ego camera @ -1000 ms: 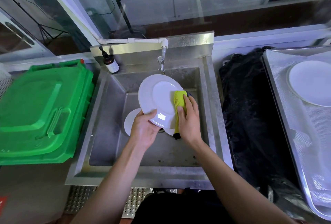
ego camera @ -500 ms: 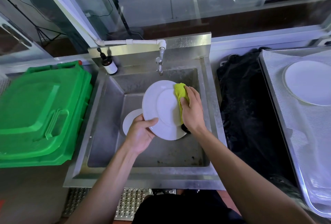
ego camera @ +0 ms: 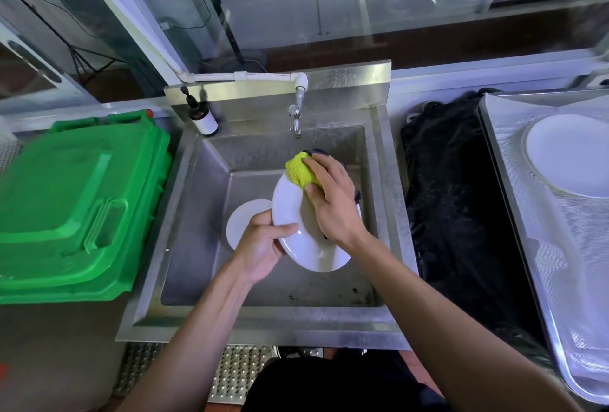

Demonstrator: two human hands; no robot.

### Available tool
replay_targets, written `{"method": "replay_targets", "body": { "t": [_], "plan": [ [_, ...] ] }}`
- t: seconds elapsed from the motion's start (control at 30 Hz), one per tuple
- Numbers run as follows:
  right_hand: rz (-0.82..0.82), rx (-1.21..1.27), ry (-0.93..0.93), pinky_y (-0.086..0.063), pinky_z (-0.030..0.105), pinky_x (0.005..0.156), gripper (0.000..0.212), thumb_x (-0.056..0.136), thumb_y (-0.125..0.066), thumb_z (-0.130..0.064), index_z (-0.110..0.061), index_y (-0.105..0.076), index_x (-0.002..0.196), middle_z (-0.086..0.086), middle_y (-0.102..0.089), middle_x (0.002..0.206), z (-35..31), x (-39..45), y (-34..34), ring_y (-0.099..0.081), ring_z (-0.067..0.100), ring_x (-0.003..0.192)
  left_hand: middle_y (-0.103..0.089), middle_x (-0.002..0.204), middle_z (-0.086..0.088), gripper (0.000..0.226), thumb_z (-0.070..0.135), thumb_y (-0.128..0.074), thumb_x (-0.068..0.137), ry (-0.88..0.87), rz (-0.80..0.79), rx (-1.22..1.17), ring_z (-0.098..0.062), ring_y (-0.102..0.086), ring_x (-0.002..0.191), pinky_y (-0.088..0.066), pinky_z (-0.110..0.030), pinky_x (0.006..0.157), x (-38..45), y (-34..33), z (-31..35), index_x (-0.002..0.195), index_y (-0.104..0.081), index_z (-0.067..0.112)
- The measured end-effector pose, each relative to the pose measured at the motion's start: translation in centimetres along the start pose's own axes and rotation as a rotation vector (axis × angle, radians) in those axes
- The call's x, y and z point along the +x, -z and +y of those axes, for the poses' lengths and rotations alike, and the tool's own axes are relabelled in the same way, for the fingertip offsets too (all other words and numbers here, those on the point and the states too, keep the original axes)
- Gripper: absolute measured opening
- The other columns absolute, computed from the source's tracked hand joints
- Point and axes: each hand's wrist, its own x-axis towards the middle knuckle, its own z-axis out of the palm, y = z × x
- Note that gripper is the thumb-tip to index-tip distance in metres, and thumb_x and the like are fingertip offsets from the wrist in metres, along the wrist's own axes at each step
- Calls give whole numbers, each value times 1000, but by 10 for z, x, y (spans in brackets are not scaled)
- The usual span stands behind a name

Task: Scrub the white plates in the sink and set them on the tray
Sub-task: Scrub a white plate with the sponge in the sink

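Over the steel sink (ego camera: 194, 214) my left hand (ego camera: 260, 247) grips the lower left rim of a tilted white plate (ego camera: 306, 250), thumb on its face. My right hand (ego camera: 333, 204) holds a yellow-green sponge (ego camera: 299, 171) and presses it against the plate's upper edge. A second white plate (ego camera: 242, 223) lies on the sink floor, partly hidden behind the held plate and my left hand. Another white plate (ego camera: 570, 154) rests on the mesh-lined metal tray (ego camera: 540, 247) at the far right.
A tap (ego camera: 295, 118) hangs over the back of the sink, with a brown soap bottle (ego camera: 202, 116) at the back left corner. A green plastic bin lid (ego camera: 72, 204) lies to the left. A black cloth (ego camera: 461, 200) covers the counter between sink and tray.
My right hand slid the sponge from the plate's right side up to its top edge. The plate tilted and shifted a little right and down in my left hand.
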Motion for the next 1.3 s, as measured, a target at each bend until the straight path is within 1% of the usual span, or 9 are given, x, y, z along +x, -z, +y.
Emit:
{"method": "replay_targets", "body": {
  "t": [0.2, 0.37, 0.43, 0.53, 0.67, 0.83, 0.93, 1.13, 1.3],
  "plan": [
    [-42, 21, 66, -21, 53, 118, 47, 98, -48, -16, -16, -49, 145, -2, -39, 155, -4, -12, -6, -25, 27, 149, -67, 112, -25, 31, -14, -53, 90, 5, 22, 86, -38, -65, 101, -51, -48, 88, 3, -1, 4, 118, -64, -7],
    [-79, 51, 139, -15, 53, 120, 43, 102, -45, -18, -15, -51, 145, 0, -37, 157, -14, -26, -15, -17, 25, 152, -70, 102, -18, 32, -16, -48, 91, -3, 12, 110, -30, -65, 94, -54, -32, 71, 4, -3, 3, 111, -68, -2],
    [-78, 35, 162, -15, 53, 120, 42, 104, -45, -18, -15, -51, 145, 0, -37, 157, -14, -28, -16, -15, 24, 152, -72, 100, -15, 32, -16, -47, 91, 7, 9, 114, -27, -67, 92, -56, -30, 70, 3, -2, 2, 110, -69, -2],
    [-77, 30, 184, -16, 53, 120, 42, 105, -44, -20, -17, -50, 146, 1, -37, 157, -11, -25, -13, -17, 23, 152, -70, 108, -21, 29, -10, -56, 90, -4, -11, 106, -31, -67, 99, -55, -37, 77, 2, -2, 2, 118, -64, -9],
    [-73, 1, 190, -21, 56, 117, 41, 106, -44, -23, -18, -51, 147, 2, -39, 157, -4, -13, -6, -25, 25, 150, -70, 109, -22, 42, 2, -68, 76, 18, -15, 86, -34, -68, 98, -55, -42, 81, -2, -4, 2, 117, -65, -6],
    [-44, -47, 138, -29, 52, 114, 42, 107, -40, -28, -18, -50, 146, 1, -40, 155, 4, 0, 2, -34, 23, 145, -68, 112, -23, 50, 4, -69, 74, 21, -5, 69, -37, -66, 99, -52, -44, 85, -8, -6, 0, 122, -62, -9],
    [-17, -60, 54, -29, 49, 115, 45, 107, -34, -35, -22, -45, 149, -2, -38, 156, 8, 0, 4, -34, 19, 144, -69, 112, -22, 49, 4, -69, 73, 0, 8, 67, -35, -66, 99, -53, -41, 83, -11, -8, -1, 121, -64, -6],
    [37, -65, -125, -28, 49, 118, 48, 109, -35, -28, -20, -31, 156, 0, -26, 163, 23, -9, 2, -25, 19, 149, -70, 111, -19, 39, 2, -69, 72, -50, 68, 28, -33, -67, 95, -53, -38, 76, -12, -7, 2, 111, -70, 3],
    [59, -38, -167, -16, 45, 124, 51, 109, -38, -22, -16, -25, 158, 4, -18, 166, 20, -20, -5, -13, 23, 154, -70, 110, -21, 26, -10, -59, 86, -53, 121, -2, -36, -65, 99, -53, -39, 77, -6, -10, -1, 106, -70, 3]
  ]
}}
